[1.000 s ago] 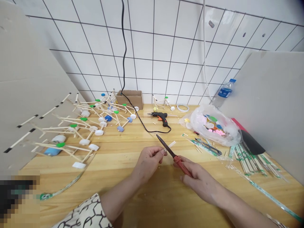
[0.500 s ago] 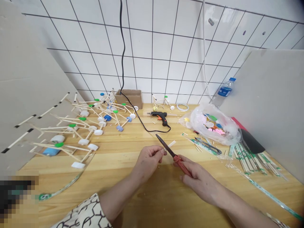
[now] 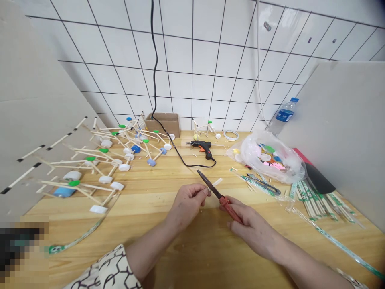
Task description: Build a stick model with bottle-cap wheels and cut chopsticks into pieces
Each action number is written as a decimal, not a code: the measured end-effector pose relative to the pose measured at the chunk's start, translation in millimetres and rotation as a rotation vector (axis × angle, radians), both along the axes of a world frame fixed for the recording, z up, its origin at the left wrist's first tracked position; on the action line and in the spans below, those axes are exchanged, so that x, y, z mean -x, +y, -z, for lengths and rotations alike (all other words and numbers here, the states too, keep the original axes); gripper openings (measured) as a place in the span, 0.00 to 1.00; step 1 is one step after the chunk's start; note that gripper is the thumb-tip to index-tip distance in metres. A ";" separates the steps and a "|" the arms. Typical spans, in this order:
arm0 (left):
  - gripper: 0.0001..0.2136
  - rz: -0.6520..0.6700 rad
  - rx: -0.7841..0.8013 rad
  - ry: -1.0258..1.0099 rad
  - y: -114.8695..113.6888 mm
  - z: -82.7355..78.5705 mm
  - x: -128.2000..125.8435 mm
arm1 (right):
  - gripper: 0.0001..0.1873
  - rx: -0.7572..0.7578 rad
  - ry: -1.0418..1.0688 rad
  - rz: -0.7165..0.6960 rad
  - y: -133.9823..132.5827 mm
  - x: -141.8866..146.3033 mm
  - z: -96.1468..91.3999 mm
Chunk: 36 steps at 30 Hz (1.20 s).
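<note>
My left hand (image 3: 190,202) pinches a short, thin whitish stick (image 3: 218,182) between thumb and fingertips, its free end pointing up and right. My right hand (image 3: 251,226) grips scissors with red handles (image 3: 230,209). Their dark blades (image 3: 209,182) lie across the stick, close beside my left fingertips. Whether the blades are fully closed on it I cannot tell. Beyond the blades, a black hot glue gun (image 3: 203,147) with an orange trigger rests on the wooden table (image 3: 180,257).
Stick-built models with bottle-cap wheels (image 3: 99,172) crowd the left side. A plastic bag of coloured caps (image 3: 270,158), a grey utility knife (image 3: 264,185), wrapped chopsticks (image 3: 313,200) and a water bottle (image 3: 284,116) are on the right. A cardboard box (image 3: 164,124) stands by the tiled wall.
</note>
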<state>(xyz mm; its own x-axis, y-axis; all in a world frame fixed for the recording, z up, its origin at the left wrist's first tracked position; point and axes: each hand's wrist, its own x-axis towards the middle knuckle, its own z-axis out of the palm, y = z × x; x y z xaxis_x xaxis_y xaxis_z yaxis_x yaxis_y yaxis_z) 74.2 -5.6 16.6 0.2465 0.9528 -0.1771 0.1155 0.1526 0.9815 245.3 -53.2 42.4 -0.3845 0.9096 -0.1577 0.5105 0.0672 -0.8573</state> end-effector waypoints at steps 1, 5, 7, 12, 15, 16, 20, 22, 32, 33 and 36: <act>0.11 0.004 -0.003 0.000 0.0 0.0 0.0 | 0.10 0.005 0.008 0.003 0.0 0.0 0.3; 0.12 0.012 -0.002 0.003 -0.1 -0.3 0.2 | 0.12 0.007 0.008 0.004 -0.5 -0.2 1.7; 0.12 0.007 -0.004 0.011 -0.1 -0.6 0.2 | 0.12 -0.005 0.004 0.001 -0.2 -0.4 2.5; 0.12 0.000 -0.008 0.029 -0.3 -0.7 -0.4 | 0.09 -0.038 -0.012 0.015 1.4 -1.5 4.6; 0.13 -0.012 -0.015 0.026 -0.6 -0.9 -0.8 | 0.07 -0.046 -0.017 0.013 2.0 -2.2 5.9; 0.13 -0.016 -0.017 0.023 -0.7 -1.1 -0.9 | 0.06 -0.041 -0.020 0.015 2.2 -2.4 6.5; 0.13 -0.031 -0.009 0.016 -0.8 -0.5 -1.2 | 0.01 -0.017 -0.038 0.070 1.9 -3.5 11.1; 0.13 -0.040 -0.015 0.010 -0.6 1.3 -1.3 | 0.05 -0.021 -0.052 0.127 0.7 -3.9 15.3; 0.12 -0.028 -0.094 0.029 9.1 -8.9 13.7 | 0.14 -0.012 0.077 0.225 3.2 15.9 22.5; 0.12 -0.030 -0.094 0.039 9.7 -11.2 15.1 | 0.15 0.005 0.086 0.216 4.9 18.4 20.8; 0.12 -0.048 -0.066 0.064 10.7 -13.6 16.2 | 0.18 0.059 0.120 0.196 8.4 22.3 18.0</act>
